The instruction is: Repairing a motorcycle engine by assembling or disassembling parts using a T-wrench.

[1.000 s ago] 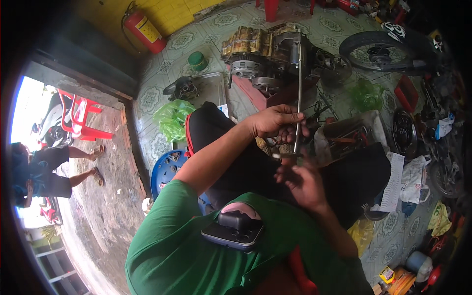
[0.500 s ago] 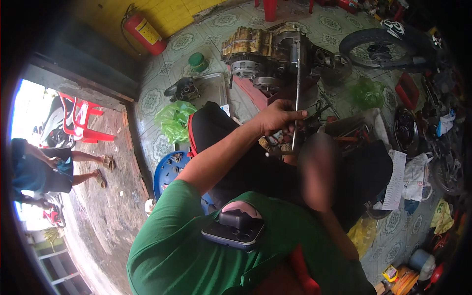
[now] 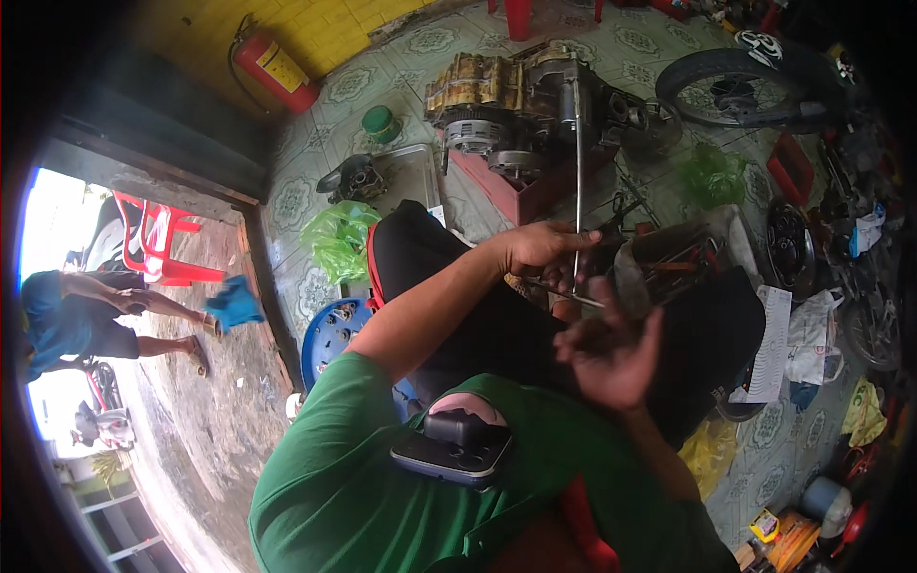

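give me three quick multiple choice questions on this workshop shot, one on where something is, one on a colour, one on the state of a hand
1. Where does the red fire extinguisher stand?
A. against the yellow wall
B. on the engine
C. inside the blue tray

2. What colour is the small round tub on the tiled floor near the metal tray?
A. orange
B. green
C. white

3. How is the left hand?
A. flat on the floor
B. open and holding nothing
C. closed round the long metal rod

Answers:
1. A, it stands at the foot of the yellow wall, top left.
2. B, its lid and sides show green.
3. C, its fingers wrap the rod, which rises toward the engine; the right hand is open, fingers spread, below it.
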### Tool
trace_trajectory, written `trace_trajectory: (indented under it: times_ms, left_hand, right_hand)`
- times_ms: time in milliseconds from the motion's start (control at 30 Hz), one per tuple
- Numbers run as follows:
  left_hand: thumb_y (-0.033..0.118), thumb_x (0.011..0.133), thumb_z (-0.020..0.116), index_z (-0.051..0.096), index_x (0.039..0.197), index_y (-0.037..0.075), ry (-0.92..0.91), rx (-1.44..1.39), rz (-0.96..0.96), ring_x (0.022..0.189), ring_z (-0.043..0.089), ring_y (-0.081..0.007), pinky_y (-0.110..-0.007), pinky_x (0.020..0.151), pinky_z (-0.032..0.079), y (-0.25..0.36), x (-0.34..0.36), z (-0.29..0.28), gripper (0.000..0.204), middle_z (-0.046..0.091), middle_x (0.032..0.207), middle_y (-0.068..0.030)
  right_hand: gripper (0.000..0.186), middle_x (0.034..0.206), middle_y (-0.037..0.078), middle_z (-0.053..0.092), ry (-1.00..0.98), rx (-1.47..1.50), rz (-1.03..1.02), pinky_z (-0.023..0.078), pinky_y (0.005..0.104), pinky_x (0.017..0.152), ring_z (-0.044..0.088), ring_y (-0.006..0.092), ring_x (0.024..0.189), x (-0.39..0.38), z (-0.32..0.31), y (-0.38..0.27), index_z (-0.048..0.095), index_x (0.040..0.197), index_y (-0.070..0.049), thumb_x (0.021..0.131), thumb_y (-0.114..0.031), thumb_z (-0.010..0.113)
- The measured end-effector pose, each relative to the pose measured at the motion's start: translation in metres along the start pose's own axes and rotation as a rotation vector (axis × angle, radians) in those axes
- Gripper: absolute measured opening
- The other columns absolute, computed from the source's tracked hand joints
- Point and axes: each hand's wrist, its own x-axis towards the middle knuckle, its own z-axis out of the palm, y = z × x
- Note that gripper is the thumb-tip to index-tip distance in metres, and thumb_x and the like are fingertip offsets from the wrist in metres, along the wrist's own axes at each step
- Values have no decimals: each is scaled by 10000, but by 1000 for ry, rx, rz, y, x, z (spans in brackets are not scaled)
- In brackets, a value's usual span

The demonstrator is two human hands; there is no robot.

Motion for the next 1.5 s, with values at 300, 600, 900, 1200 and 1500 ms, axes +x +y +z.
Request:
trace_trajectory:
  times_ms: [300,600,900,1200,1500]
  left_hand:
    - [433,1009,484,558,890,61,-216,-360,95,513,609,-157,-268,447,489,0,6,6,398,658,766,-91]
    - [448,995,512,583,837,52,122,70,50,443,565,-138,-236,399,453,3,0,-10,432,648,741,-72]
    - [455,999,502,562,848,93,115,-100,143,421,533,-113,-216,381,397,13,8,9,396,651,713,-55]
    - [459,977,551,579,814,82,217,-49,166,414,501,-90,-207,378,383,16,4,7,412,647,678,-42]
    - [474,965,565,579,827,74,309,-39,144,461,535,-103,-217,393,392,18,5,11,423,645,700,-56]
  right_hand:
    - [437,1327,135,579,449,-150,66,478,413,872,631,296,1063,6,-25,11,490,1337,-50,913,-144,443]
    - [444,1410,91,530,252,247,-88,472,391,882,617,235,1045,-12,-8,-5,522,1317,-22,915,-199,456]
    - [275,1106,93,665,357,60,174,461,385,873,609,198,956,2,-15,12,588,1147,-14,938,-153,473]
    - [416,1205,95,622,512,-138,148,485,398,861,619,219,917,-4,-4,13,434,1346,-123,942,-55,508]
    - [543,1215,102,616,682,-384,-25,479,437,865,623,281,1070,10,10,31,322,1382,-185,928,0,555]
